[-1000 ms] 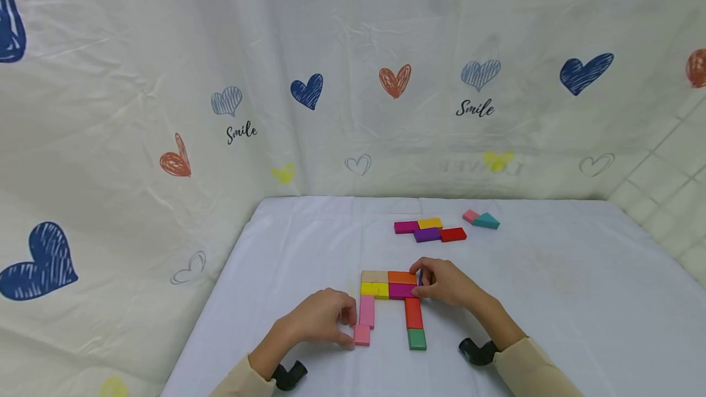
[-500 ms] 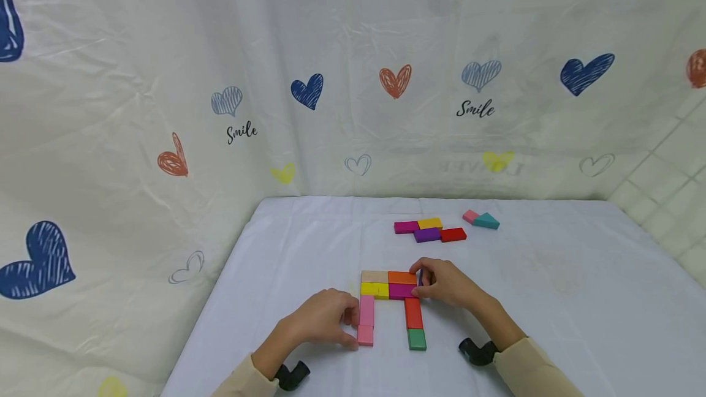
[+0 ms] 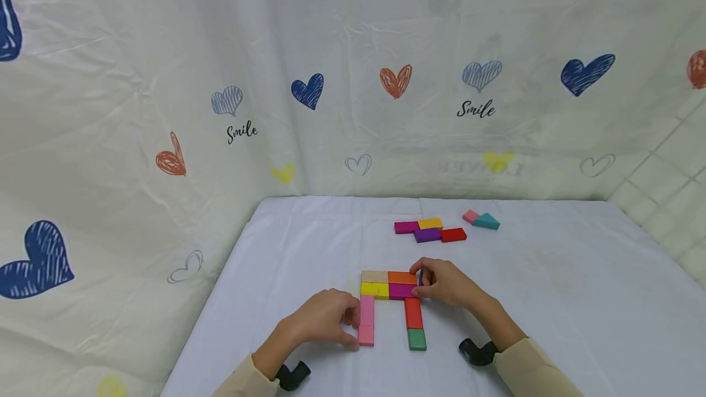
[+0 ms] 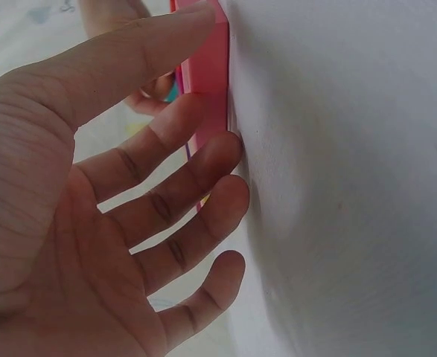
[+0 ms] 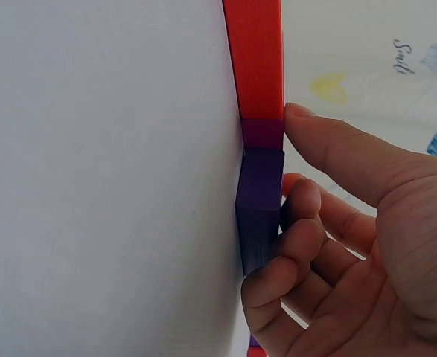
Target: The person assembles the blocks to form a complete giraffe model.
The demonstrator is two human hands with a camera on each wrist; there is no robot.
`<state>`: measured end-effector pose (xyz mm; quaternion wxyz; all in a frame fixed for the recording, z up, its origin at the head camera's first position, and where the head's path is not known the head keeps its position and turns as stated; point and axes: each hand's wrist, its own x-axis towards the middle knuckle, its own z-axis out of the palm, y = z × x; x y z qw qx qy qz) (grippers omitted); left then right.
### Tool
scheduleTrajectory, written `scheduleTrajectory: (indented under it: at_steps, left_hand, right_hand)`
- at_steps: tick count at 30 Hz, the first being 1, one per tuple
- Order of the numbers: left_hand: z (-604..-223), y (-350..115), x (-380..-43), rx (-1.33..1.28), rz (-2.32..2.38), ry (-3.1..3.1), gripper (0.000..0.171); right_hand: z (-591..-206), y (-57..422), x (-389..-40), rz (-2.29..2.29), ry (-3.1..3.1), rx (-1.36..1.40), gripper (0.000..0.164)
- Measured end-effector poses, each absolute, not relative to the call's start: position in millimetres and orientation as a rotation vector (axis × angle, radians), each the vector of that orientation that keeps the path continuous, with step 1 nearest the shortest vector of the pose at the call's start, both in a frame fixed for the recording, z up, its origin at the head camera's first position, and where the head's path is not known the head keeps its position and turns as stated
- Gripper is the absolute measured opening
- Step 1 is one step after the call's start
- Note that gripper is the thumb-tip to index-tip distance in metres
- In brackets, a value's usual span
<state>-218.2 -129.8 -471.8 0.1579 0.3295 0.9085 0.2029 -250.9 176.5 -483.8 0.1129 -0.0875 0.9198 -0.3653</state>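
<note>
A flat arrangement of coloured blocks lies on the cloth: beige (image 3: 374, 277), orange (image 3: 402, 277), yellow (image 3: 374, 290) and magenta (image 3: 400, 291) above. Below, two pink blocks (image 3: 366, 335) run end to end on the left; red (image 3: 413, 313) and green (image 3: 417, 339) on the right. My left hand (image 3: 324, 317) is beside the pink pair, thumb tip against the lower one (image 4: 207, 59), fingers loosely spread along the outer side. My right hand (image 3: 444, 282) curls its fingers round a dark purple block (image 5: 261, 204) with angled faces at the right end; the thumb reaches the magenta block.
Toward the back lie magenta (image 3: 406, 227), yellow-orange (image 3: 430, 223), purple (image 3: 427, 235) and red (image 3: 453, 234) blocks in a cluster. Right of them are a small pink block (image 3: 470, 216) and a teal triangle (image 3: 486, 221). A heart-printed curtain (image 3: 353, 127) hangs behind the table.
The lower pink block has slid right, under my left hand's touch, into line with the upper pink block. My left hand has shifted slightly right; my right hand has stayed put.
</note>
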Motion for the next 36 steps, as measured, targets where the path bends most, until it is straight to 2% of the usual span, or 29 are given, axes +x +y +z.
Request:
scheduleTrajectory:
  at_steps: [11, 21, 28, 36]
  left_hand:
    - [-463, -133, -224, 0.904, 0.623, 2.586, 0.029]
    - [-455, -133, -255, 0.89, 0.816, 2.638, 0.027]
    - [-456, -115, -295, 0.866, 0.96, 2.736, 0.031]
    - [-461, -76, -354, 0.697, 1.144, 2.762, 0.037]
  right_hand:
    - [-484, 176, -251, -1.068, 2.706, -0.259, 0.043]
    - [-485, 177, -251, -1.06, 2.711, -0.268, 0.044]
    - [-483, 178, -250, -1.064, 2.705, -0.248, 0.044]
    - [-484, 177, -251, -1.06, 2.711, -0.248, 0.044]
